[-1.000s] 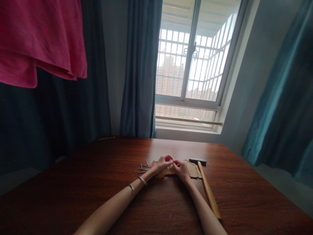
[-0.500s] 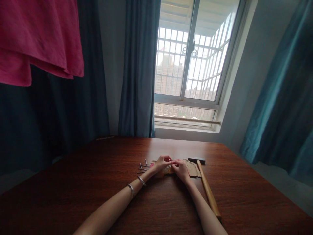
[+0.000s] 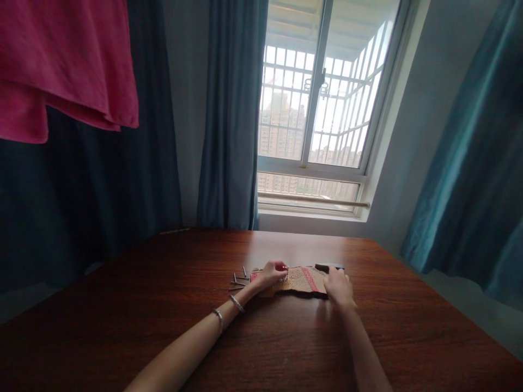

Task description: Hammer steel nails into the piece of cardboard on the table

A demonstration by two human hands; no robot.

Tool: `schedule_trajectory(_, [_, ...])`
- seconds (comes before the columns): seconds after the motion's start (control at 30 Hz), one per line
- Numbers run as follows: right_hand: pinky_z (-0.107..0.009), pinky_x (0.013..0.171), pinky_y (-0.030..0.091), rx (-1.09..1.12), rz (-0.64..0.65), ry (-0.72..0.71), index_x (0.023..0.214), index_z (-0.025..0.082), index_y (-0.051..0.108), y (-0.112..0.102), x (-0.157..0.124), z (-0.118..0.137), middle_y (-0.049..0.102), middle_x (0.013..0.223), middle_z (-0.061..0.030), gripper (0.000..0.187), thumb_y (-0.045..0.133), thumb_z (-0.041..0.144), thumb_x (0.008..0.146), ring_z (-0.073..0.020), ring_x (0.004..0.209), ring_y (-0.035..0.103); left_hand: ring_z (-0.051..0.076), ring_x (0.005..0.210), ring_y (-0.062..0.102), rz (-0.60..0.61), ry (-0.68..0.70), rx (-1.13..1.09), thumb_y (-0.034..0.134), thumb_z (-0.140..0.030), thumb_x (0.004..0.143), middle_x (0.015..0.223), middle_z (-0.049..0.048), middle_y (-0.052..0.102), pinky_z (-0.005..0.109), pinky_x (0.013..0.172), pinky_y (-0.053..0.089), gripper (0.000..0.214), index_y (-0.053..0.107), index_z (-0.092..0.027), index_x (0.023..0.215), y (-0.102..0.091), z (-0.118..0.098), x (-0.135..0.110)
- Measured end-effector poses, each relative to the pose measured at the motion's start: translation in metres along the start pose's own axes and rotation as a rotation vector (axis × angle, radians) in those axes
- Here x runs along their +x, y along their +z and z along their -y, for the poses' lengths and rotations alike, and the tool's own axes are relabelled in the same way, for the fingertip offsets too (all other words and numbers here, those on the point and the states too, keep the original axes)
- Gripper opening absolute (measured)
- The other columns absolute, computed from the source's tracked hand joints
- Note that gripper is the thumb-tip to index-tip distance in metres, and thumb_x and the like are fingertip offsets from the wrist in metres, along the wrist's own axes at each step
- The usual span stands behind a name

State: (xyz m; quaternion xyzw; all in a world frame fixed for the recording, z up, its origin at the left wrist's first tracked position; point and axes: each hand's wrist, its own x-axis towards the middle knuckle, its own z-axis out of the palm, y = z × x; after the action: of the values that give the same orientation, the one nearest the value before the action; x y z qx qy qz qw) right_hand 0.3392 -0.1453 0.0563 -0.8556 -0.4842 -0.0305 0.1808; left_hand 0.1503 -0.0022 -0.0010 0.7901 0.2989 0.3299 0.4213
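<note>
Reaching now with the right hand [image 3: 339, 286] to the hammer [image 3: 322, 267], after working fingertip to fingertip beside the left hand [image 3: 272, 272] half a second ago. Baring, by that move, the middle of the cardboard strip [image 3: 295, 277] with its red band [image 3: 309, 279], and leaving the left hand alone at the left half. Marking, in judgement, a turn from two-handed placing to one-handed steadying, with the tool now within touch. Find the cardboard strip on the table [image 3: 183, 283], between the two hands, just right of several loose nails [image 3: 238, 282] (some crossing, so hard to count)

Pinching, with left thumb and forefinger, what looks like a small pale item [image 3: 285, 267], too tiny to name for sure, over the far side of the strip. Angling the left forearm in from the near left, with two bracelets [image 3: 236, 303] on it and the wrist low. Bringing the right forearm in from the near right, with the palm down and the fingers pointing far, over the strip's right end, just beside the dark hammer head. Cannot tell a clasping right grip from a resting one, with the handle hidden from view
</note>
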Motion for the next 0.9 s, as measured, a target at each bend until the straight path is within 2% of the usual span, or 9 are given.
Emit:
schedule_trajectory(0.07, [-0.041, 0.071, 0.044, -0.078, 0.039, 0.146, 0.109, 0.009, 0.055, -0.006, -0.01, -0.019, 0.059, 0.1, -0.0247, 0.041, 0.038, 0.035, 0.083, -0.0323, 0.09, 0.06, 0.014, 0.071, 0.057, 0.0, -0.012, 0.002, 0.056, -0.024, 0.066, 0.076, 0.0033, 0.066, 0.021, 0.061, 0.042, 0.021, 0.065, -0.012, 0.08, 0.0, -0.003, -0.001])
schedule_trajectory(0.13, [-0.041, 0.069, 0.045, -0.091, 0.101, 0.204, 0.109, 0.008, 0.054, -0.006, -0.024, -0.033, 0.058, 0.1, -0.0248, 0.042, 0.037, 0.037, 0.083, -0.0321, 0.088, 0.061, 0.014, 0.071, 0.058, 0.002, -0.02, 0.004, 0.056, -0.024, 0.066, 0.075, 0.0035, 0.066, 0.021, 0.061, 0.042, 0.021, 0.065, -0.011, 0.081, 0.0, -0.006, -0.002])
schedule_trajectory(0.3, [-0.039, 0.067, 0.046, -0.12, 0.185, 0.154, 0.093, 0.014, 0.057, 0.004, -0.059, -0.049, 0.061, 0.095, -0.0191, 0.031, 0.039, 0.037, 0.082, -0.0307, 0.084, 0.063, 0.014, 0.068, 0.057, 0.002, -0.024, 0.013, 0.055, -0.022, 0.065, 0.072, 0.003, 0.066, 0.02, 0.059, 0.041, 0.021, 0.066, -0.011, 0.079, 0.0, -0.009, -0.003])
schedule_trajectory(0.47, [-0.037, 0.064, 0.046, -0.037, 0.133, 0.059, 0.076, 0.017, 0.055, 0.013, -0.064, -0.063, 0.063, 0.082, -0.0155, 0.03, 0.033, 0.036, 0.084, -0.0288, 0.077, 0.063, 0.014, 0.067, 0.057, -0.005, -0.029, 0.021, 0.055, -0.022, 0.064, 0.072, 0.0037, 0.065, 0.021, 0.058, 0.041, 0.022, 0.066, -0.01, 0.078, 0.001, -0.006, -0.002])
schedule_trajectory(0.6, [-0.026, 0.046, 0.043, 0.378, 0.161, 0.13, 0.066, 0.018, 0.051, 0.018, -0.057, -0.07, 0.06, 0.064, -0.0071, 0.027, 0.04, 0.039, 0.08, -0.0185, 0.054, 0.06, 0.014, 0.067, 0.057, 0.002, -0.008, 0.021, 0.056, -0.024, 0.064, 0.073, 0.0049, 0.066, 0.021, 0.058, 0.041, 0.023, 0.066, -0.009, 0.078, 0.0, -0.004, -0.002])
schedule_trajectory(0.73, [-0.02, 0.032, 0.032, 0.911, 0.214, 0.23, 0.06, 0.017, 0.05, 0.003, -0.06, -0.061, 0.047, 0.047, 0.0023, 0.029, 0.052, 0.044, 0.071, -0.0091, 0.034, 0.044, 0.014, 0.067, 0.056, 0.008, 0.023, 0.024, 0.055, -0.024, 0.064, 0.074, 0.005, 0.066, 0.021, 0.058, 0.041, 0.024, 0.066, -0.009, 0.079, 0.0, -0.002, -0.002])
schedule_trajectory(0.8, [-0.017, 0.029, 0.028, 1.173, 0.295, 0.233, 0.069, 0.016, 0.056, -0.013, -0.064, -0.053, 0.046, 0.049, 0.0038, 0.028, 0.057, 0.044, 0.067, -0.0054, 0.032, 0.038, 0.014, 0.067, 0.056, 0.007, 0.027, 0.034, 0.055, -0.025, 0.065, 0.073, 0.0049, 0.066, 0.021, 0.058, 0.04, 0.024, 0.066, -0.009, 0.079, 0.0, 0.0, -0.002])
schedule_trajectory(0.9, [-0.015, 0.026, 0.023, 1.452, 0.516, 0.251, 0.089, 0.015, 0.059, -0.035, -0.07, -0.042, 0.046, 0.054, 0.0045, 0.035, 0.06, 0.042, 0.067, -0.002, 0.03, 0.03, 0.014, 0.066, 0.056, 0.002, 0.015, 0.052, 0.055, -0.026, 0.065, 0.074, 0.0044, 0.065, 0.021, 0.058, 0.04, 0.025, 0.066, -0.009, 0.08, 0.0, 0.003, -0.001])
